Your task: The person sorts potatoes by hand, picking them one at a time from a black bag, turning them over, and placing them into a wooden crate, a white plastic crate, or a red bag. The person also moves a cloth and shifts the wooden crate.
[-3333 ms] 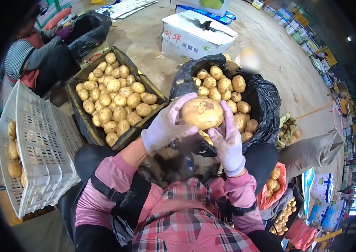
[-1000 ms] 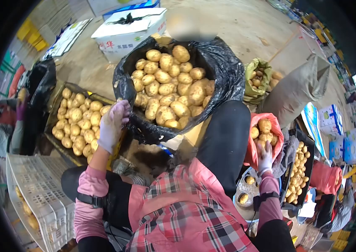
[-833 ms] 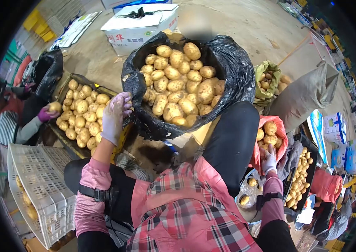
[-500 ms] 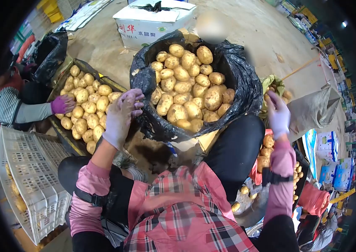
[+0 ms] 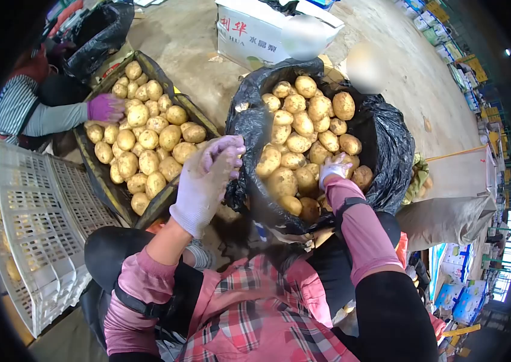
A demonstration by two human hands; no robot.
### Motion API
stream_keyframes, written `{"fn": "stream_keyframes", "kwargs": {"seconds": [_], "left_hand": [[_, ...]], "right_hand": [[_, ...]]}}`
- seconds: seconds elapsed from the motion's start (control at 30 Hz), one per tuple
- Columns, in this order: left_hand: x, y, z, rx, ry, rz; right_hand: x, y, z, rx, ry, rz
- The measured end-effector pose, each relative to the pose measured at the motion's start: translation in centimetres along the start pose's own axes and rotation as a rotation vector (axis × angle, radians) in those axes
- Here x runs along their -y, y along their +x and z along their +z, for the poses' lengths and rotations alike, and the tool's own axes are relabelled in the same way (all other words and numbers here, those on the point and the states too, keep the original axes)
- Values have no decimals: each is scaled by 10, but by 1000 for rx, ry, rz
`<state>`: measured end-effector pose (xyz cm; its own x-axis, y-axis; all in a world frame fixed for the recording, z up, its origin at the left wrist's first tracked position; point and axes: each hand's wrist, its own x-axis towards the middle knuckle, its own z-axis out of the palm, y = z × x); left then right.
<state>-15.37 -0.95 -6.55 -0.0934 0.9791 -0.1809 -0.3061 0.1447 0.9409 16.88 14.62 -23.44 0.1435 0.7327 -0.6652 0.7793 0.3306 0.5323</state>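
Observation:
A black plastic bag [image 5: 385, 145] lines a round container heaped with large yellow potatoes [image 5: 302, 124], directly in front of me. My right hand [image 5: 335, 169], in a pale glove, is inside the bag at its right side. Its fingers are apart and rest on the potatoes. By the bag's left rim is my left hand [image 5: 207, 181], in a white glove with purple, soiled fingers. Those fingers are loosely bent and apart, with nothing seen in them. A black-lined crate [image 5: 198, 114] of potatoes stands to the left of the bag.
At far left, a person's purple-gloved hand [image 5: 106, 108] touches the crate's potatoes. A white perforated plastic basket [image 5: 44, 223] stands at lower left. Behind the bag is a white carton [image 5: 252, 36]. A grey sheet-covered heap [image 5: 448, 220] lies to the right.
My right hand has moved left from outside the bag onto the potatoes inside it. My left hand stays by the bag's left rim. The view has shifted left.

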Motion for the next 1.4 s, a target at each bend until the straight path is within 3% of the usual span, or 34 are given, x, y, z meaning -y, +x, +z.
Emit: {"fn": "stream_keyframes", "kwargs": {"seconds": [0.17, 0.27, 0.37, 0.43, 0.5, 0.53, 0.67, 0.7, 0.73, 0.77, 0.8, 0.83, 0.87, 0.93, 0.97, 1.0, 1.03, 1.07, 1.1, 1.13, 1.17, 1.2, 1.23, 1.3, 1.4], "left_hand": [[-8, 6, 10, 10, -190, -21], [-13, 8, 12, 17, -229, 21], [-16, 0, 13, 14, -129, 7], [-19, 1, 12, 10, -141, -8], [-15, 2, 5, 22, -40, 25], [-16, 3, 4, 8, -16, 20], [-10, 10, 4, 4, 88, -51], [-10, 11, 6, 5, 136, -108], [0, 12, 7, 42, 162, -1], [6, 14, 6, 58, 207, 105], [-11, 11, 6, 107, 60, -83], [3, 17, 10, 27, 351, 128], [-11, 10, 11, 13, 191, -58], [10, 20, 9, -25, 197, 141], [24, 24, 11, -52, 205, 282], [23, 25, 12, -71, 279, 314], [18, 24, 12, -93, 352, 344], [15, 22, 11, -75, 343, 330], [14, 20, 9, -63, 342, 313], [20, 24, 9, -79, 411, 382], [9, 12, 9, -61, 222, 221], [13, 11, 10, -78, 201, 235], [16, 15, 13, -81, 177, 251], [22, 19, 20, 24, 196, 143], [9, 11, 24, 161, 362, 76]], "right_hand": [[-14, -24, -19, -34, -14, -65], [-29, -34, -24, -119, 133, -144], [-66, -14, -14, -202, 367, -372], [-89, -11, -14, -209, 745, -487], [-116, 18, 3, 119, 1297, -498], [-123, 15, 2, 118, 1348, -469], [-99, 22, 2, -202, 763, -375], [-94, 29, 0, -133, 693, -402], [-81, 26, 2, -151, 502, -347], [-68, 8, -7, -106, 501, -304], [-53, -12, -12, -196, 382, -221], [-39, 13, -5, -80, 312, -249], [-30, -11, -30, -54, 417, -204], [-33, 14, -9, -185, 463, -184], [-43, 26, -6, -93, 545, -249], [-62, 72, 31, -84, 638, -310], [-69, 67, 33, -5, 775, -344], [-78, 60, 41, -66, 997, -350], [-91, 74, 58, 142, 1263, -418], [-101, 61, 66, -96, 1219, -580], [-90, 15, 40, 315, 1719, -446], [-97, 32, 55, 418, 1778, -560], [-90, 3, 45, 322, 1853, -519], [-79, -48, 18, 399, 1926, -623], [-62, -89, 4, 321, 2078, -714]]}}
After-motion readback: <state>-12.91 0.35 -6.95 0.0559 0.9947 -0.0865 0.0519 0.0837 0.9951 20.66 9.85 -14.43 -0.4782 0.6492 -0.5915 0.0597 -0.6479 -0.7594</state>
